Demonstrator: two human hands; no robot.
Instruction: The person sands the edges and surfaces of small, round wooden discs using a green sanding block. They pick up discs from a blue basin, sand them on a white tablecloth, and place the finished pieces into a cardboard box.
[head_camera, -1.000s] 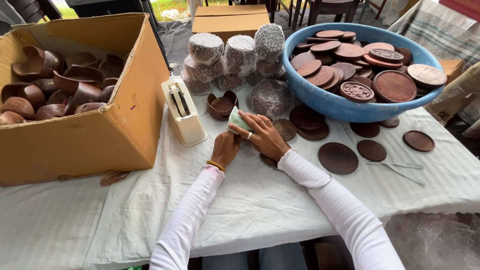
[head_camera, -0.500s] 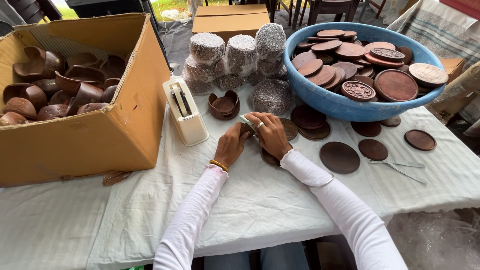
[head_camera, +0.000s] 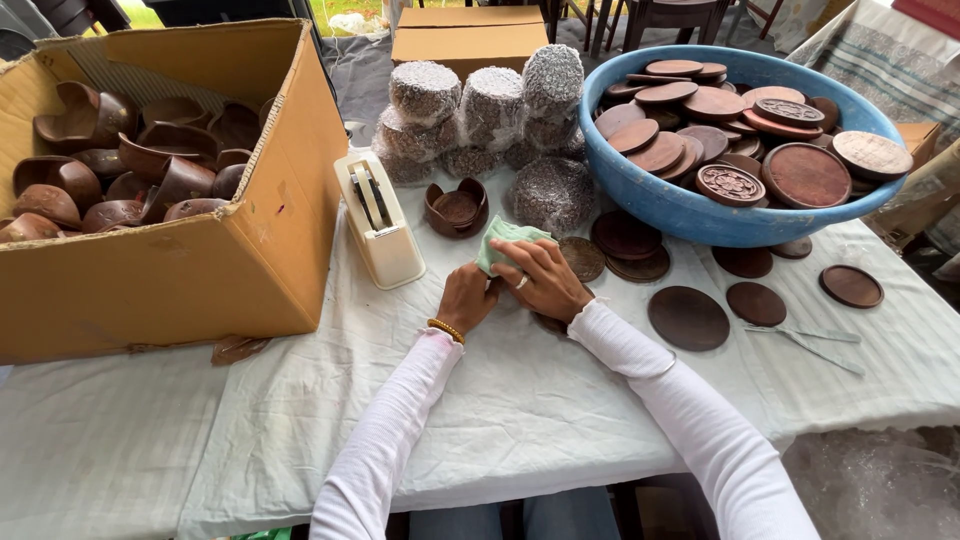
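Note:
My left hand (head_camera: 467, 298) and my right hand (head_camera: 542, 278) meet at the middle of the white-clothed table (head_camera: 300, 400). Together they hold a pale green cloth (head_camera: 503, 238), which sticks up between them. The right hand lies over the cloth with a ring on one finger. Whatever sits under the cloth is hidden by my fingers. A dark wooden disc (head_camera: 552, 322) peeks out just below my right wrist. A small brown wooden holder (head_camera: 457, 207) stands right behind the hands.
A big cardboard box (head_camera: 200, 260) of brown wooden bowls fills the left. A cream tape dispenser (head_camera: 377, 220) stands beside it. Bubble-wrapped bundles (head_camera: 470, 110) sit at the back. A blue basin (head_camera: 700, 215) of wooden lids is at right, with loose discs (head_camera: 688, 318) around.
Both hands stay in the same spot with the green cloth. The right hand has shifted slightly over it and the cloth's bunched end has changed shape.

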